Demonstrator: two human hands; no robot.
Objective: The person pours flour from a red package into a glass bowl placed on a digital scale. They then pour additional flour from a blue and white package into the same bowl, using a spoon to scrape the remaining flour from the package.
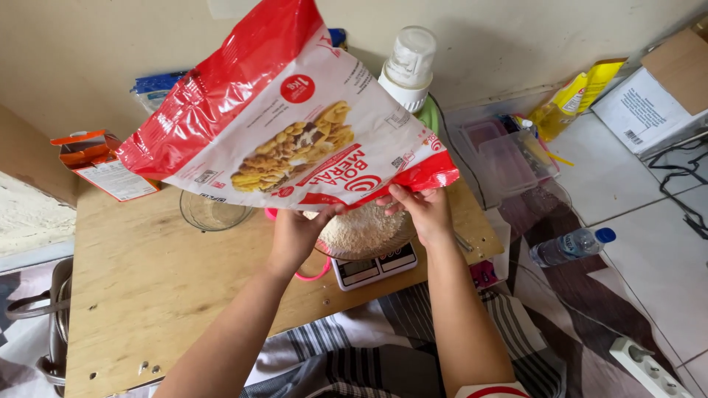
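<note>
Left hand (299,232) and right hand (424,210) gripping bag (280,125) mouth, tilted over flour-filled bowl (363,232) on scale (376,269), wooden surface (147,295).

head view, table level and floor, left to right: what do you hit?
Orange carton → empty glass bowl → left hand → bowl of flour on the scale → right hand → clear plastic containers → water bottle → cardboard box.

A low wooden table (147,280) stands against a cream wall (88,51) on white floor tiles (649,243).
</note>
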